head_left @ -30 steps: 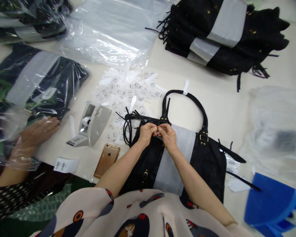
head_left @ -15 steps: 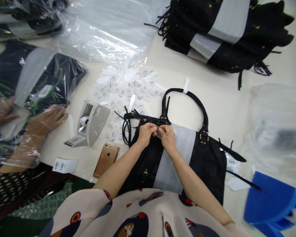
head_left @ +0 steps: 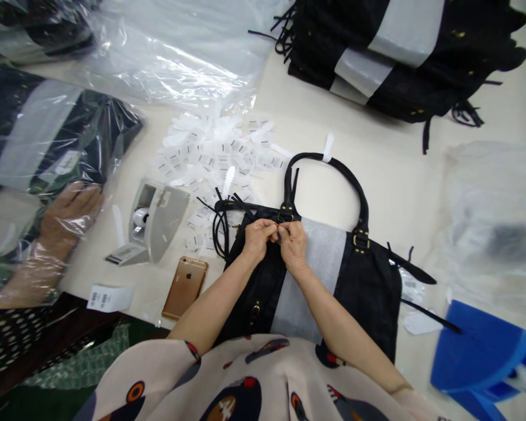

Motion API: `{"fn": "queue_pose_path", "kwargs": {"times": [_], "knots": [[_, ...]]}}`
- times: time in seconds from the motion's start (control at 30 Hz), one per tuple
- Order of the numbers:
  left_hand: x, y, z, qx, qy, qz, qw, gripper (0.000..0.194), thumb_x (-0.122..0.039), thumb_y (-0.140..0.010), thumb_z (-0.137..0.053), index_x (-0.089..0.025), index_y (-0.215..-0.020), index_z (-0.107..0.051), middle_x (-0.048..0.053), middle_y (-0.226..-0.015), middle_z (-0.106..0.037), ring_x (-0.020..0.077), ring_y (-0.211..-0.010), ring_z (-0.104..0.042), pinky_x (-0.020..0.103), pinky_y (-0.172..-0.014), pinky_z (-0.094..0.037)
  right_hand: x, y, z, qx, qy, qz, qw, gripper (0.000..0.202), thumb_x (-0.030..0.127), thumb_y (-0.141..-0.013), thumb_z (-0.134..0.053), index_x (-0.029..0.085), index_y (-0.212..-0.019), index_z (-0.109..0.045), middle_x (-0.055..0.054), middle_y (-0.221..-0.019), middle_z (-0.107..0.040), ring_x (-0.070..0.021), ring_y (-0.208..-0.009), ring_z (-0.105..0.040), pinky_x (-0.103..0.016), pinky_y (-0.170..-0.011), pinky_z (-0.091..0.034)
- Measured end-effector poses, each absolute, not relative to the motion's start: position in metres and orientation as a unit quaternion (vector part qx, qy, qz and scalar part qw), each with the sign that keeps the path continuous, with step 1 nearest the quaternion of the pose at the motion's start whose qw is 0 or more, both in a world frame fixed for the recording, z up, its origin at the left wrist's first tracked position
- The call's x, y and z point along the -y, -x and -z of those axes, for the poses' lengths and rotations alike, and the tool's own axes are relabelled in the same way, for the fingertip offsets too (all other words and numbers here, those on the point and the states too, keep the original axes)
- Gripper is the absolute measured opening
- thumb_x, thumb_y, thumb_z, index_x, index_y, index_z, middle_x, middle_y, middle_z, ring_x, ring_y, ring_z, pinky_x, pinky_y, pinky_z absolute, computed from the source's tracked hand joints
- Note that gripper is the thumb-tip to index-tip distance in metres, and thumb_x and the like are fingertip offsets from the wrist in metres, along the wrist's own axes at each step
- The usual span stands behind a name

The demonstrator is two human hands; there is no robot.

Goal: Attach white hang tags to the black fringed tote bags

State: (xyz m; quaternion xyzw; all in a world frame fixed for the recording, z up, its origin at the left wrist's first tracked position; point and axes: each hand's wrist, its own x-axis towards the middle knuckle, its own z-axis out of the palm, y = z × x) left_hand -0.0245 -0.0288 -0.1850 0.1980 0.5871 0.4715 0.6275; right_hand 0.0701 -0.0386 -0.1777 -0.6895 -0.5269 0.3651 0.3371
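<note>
A black handbag [head_left: 368,298] lies flat before me, with a pale grey wrap [head_left: 322,251] around its middle. Its looped handle [head_left: 353,178] stretches away from me and carries a white tag strip [head_left: 328,146]. My left hand [head_left: 258,238] and my right hand [head_left: 294,242] meet at the bag's top edge, just below the handle's left base. Thumbs and fingertips of both are pinched together, nearly touching. Whatever small thing sits between them is too hidden to name. Black tassel cords [head_left: 220,231] hang at the bag's left end.
White barcode labels [head_left: 219,149] are scattered beyond the bag. To the left are a grey tape dispenser [head_left: 169,219], a phone [head_left: 185,287] and a co-worker's hand [head_left: 72,210] under clear plastic. Stacked black bags [head_left: 403,70] lie at the back, a blue dispenser [head_left: 477,351] at right.
My hands stay pinched at the same spot on the bag. At left, the co-worker's plastic-covered bag and visible hand have shifted left; their other hand is no longer distinguishable. The view has moved slightly.
</note>
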Motion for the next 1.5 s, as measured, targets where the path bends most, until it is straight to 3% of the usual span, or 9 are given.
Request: {"fn": "queue_pose_path", "kwargs": {"times": [0.23,0.53,0.9,1.3,1.4,1.5], "knots": [[0.028,0.024,0.182,-0.587,-0.213,-0.464,0.628,0.010,-0.020,-0.058,-0.062,-0.012,-0.061,-0.055,-0.004,-0.041,-0.051,0.0072,-0.038,-0.045,0.020,-0.041,-0.034,0.039,-0.080,0.180,0.525,0.654,-0.432,0.332,0.020,0.032,-0.080,-0.044,0.020,-0.074,-0.059,-0.001,-0.071,-0.049,-0.0142,-0.067,-0.051,-0.028,-0.063,-0.043],[0.030,0.024,0.186,-0.595,-0.232,-0.456,0.620,0.011,-0.021,-0.060,-0.062,-0.012,-0.062,-0.055,-0.004,-0.042,-0.052,0.0069,-0.039,-0.045,0.020,-0.042,-0.033,0.038,-0.081,0.182,0.490,0.652,-0.481,0.320,0.016,0.031,-0.080,-0.043,0.019,-0.075,-0.052,0.002,-0.071,-0.048,-0.0092,-0.052,-0.048,-0.027,-0.056,-0.044],[0.029,0.020,0.177,-0.585,-0.212,-0.476,0.622,0.011,-0.019,-0.057,-0.062,-0.011,-0.060,-0.056,-0.004,-0.041,-0.052,0.0063,-0.037,-0.044,0.019,-0.041,-0.032,0.038,-0.070,0.182,0.550,0.714,-0.334,0.275,0.018,0.026,-0.081,-0.039,0.018,-0.072,-0.053,-0.003,-0.075,-0.051,-0.0161,-0.071,-0.049,-0.030,-0.067,-0.038],[0.030,0.018,0.186,-0.584,-0.218,-0.477,0.620,0.012,-0.022,-0.060,-0.061,-0.013,-0.064,-0.054,-0.004,-0.044,-0.051,0.0066,-0.039,-0.045,0.019,-0.043,-0.035,0.039,-0.070,0.187,0.548,0.703,-0.342,0.297,0.020,0.026,-0.081,-0.040,0.018,-0.072,-0.056,-0.003,-0.073,-0.051,-0.0168,-0.071,-0.049,-0.031,-0.067,-0.041],[0.032,0.024,0.174,-0.593,-0.282,-0.440,0.613,0.011,-0.023,-0.063,-0.058,-0.014,-0.067,-0.054,-0.005,-0.044,-0.049,0.0061,-0.039,-0.043,0.019,-0.043,-0.033,0.045,-0.077,0.180,0.545,0.664,-0.397,0.324,0.022,0.026,-0.084,-0.037,0.019,-0.089,-0.058,-0.003,-0.076,-0.053,-0.0160,-0.069,-0.051,-0.031,-0.066,-0.045],[0.036,0.032,0.159,-0.598,-0.338,-0.401,0.605,0.017,-0.025,-0.062,-0.059,-0.015,-0.076,-0.054,-0.006,-0.048,-0.050,0.0055,-0.039,-0.040,0.018,-0.041,-0.029,0.065,-0.086,0.165,0.579,0.626,-0.390,0.347,0.033,0.022,-0.085,-0.034,0.018,-0.114,-0.048,-0.007,-0.088,-0.054,-0.0164,-0.076,-0.053,-0.032,-0.070,-0.048]]}}
